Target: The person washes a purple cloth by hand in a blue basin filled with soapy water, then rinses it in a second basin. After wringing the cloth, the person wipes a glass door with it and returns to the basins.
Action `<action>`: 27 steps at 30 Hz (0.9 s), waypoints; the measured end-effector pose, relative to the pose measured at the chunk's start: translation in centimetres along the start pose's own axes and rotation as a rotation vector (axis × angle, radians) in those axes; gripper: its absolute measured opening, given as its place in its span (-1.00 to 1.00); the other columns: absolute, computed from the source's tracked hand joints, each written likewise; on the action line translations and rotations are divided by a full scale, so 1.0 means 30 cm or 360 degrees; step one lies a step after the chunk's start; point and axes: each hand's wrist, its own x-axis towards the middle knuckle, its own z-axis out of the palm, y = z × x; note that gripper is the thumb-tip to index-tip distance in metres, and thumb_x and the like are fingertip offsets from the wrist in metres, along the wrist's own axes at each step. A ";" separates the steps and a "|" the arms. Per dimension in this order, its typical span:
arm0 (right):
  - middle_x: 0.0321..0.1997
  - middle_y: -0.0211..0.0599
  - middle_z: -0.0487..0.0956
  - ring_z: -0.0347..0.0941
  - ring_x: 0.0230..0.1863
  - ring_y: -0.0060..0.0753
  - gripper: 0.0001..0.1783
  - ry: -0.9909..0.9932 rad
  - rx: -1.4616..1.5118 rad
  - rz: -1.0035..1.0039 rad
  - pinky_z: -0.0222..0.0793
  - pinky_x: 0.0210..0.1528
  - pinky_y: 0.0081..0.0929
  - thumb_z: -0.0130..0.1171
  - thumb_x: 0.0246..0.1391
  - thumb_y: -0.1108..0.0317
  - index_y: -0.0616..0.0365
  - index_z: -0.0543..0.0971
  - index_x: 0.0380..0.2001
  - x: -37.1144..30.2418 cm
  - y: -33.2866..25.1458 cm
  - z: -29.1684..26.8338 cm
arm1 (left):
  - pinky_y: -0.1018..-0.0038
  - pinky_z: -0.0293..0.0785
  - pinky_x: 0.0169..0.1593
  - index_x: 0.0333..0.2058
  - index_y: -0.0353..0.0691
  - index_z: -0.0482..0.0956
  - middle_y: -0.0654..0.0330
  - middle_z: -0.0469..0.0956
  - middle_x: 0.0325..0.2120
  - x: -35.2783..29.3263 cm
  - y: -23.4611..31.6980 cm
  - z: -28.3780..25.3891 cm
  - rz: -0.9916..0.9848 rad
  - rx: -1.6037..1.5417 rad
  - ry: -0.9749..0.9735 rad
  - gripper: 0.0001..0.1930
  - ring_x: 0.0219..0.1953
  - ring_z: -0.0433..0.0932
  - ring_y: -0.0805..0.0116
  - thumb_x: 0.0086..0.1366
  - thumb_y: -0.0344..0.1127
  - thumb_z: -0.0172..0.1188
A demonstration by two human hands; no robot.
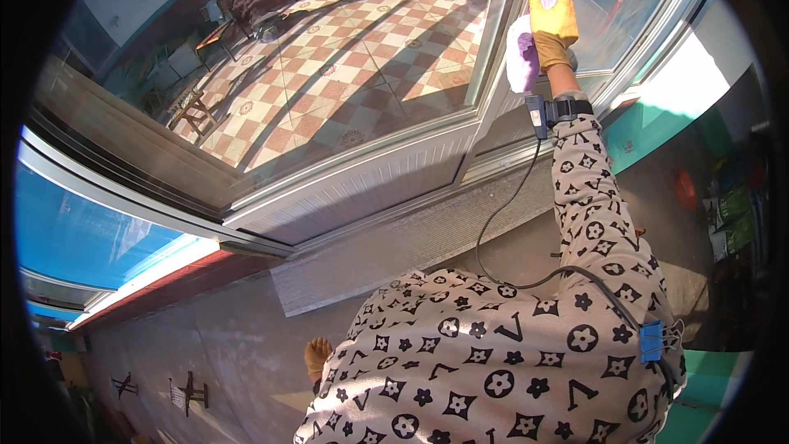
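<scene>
My right hand (552, 26), in a yellow-orange work glove, is stretched up to the glass door at the upper right. It grips a purple and white cloth (521, 56) and presses it to the door's frame by the pane; the thumb sticks out. A black strap (569, 108) with a small dark device circles that wrist, and a black cable (485, 234) runs from it down my sleeve. My left hand (318, 358), also gloved, hangs low beside my body, partly hidden by my patterned top. Its fingers show too little to tell their pose.
A large glass pane (329, 74) shows a sunlit checkered tile floor with stools behind it. Below lies a grey ribbed mat (394, 255). A blue panel (90, 222) stands at the left, small folding stools (189, 395) at the lower left, and bags (727, 226) at the right.
</scene>
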 end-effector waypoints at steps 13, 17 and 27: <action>-0.33 -0.10 0.57 0.52 -0.33 -0.11 -0.56 0.0167 0.0475 0.0191 0.41 -0.28 -0.27 0.33 -0.08 0.07 0.23 0.51 -0.33 -0.188 0.031 -0.013 | 0.23 0.26 0.23 0.19 -0.25 0.23 0.04 0.27 0.19 0.012 -0.060 0.398 0.0117 0.0413 0.0602 -0.46 0.22 0.26 0.10 0.40 0.01 -0.18; -0.35 -0.11 0.57 0.53 -0.33 -0.08 -0.68 -0.0102 0.0776 0.0411 0.41 -0.24 -0.21 0.20 0.05 0.15 0.23 0.48 -0.35 -0.434 -0.051 0.021 | 0.22 0.23 0.22 0.21 -0.27 0.19 -0.01 0.24 0.20 0.009 -0.049 0.383 0.0138 0.0459 0.0593 -0.43 0.24 0.24 0.08 0.39 0.01 -0.18; -0.23 0.12 0.49 0.42 -0.17 0.05 -0.73 -0.0589 0.1016 0.0615 0.27 -0.03 -0.18 0.07 0.12 0.37 0.43 0.41 -0.25 -0.917 -0.433 -0.058 | 0.24 0.35 0.16 0.15 -0.30 0.26 0.03 0.35 0.12 -0.069 -0.071 0.354 0.0082 0.0335 0.0733 -0.48 0.14 0.36 0.09 0.40 -0.02 -0.14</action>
